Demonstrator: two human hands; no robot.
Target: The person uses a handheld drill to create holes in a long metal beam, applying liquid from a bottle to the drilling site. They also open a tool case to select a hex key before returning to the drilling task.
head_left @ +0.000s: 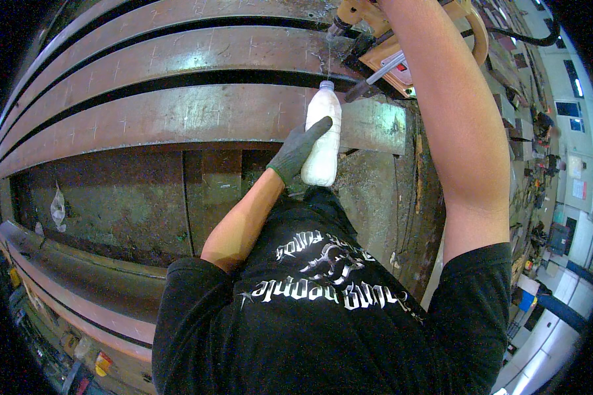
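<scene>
Gloved in grey, the left hand (298, 148) is wrapped around a white plastic squeeze bottle (323, 135), holding it upright with the nozzle just under the tip of a yellow drilling machine (402, 46) standing on a long steel beam (178, 115). Only the right forearm shows, reaching up to the machine; that hand is out of view, so its grip cannot be told.
</scene>
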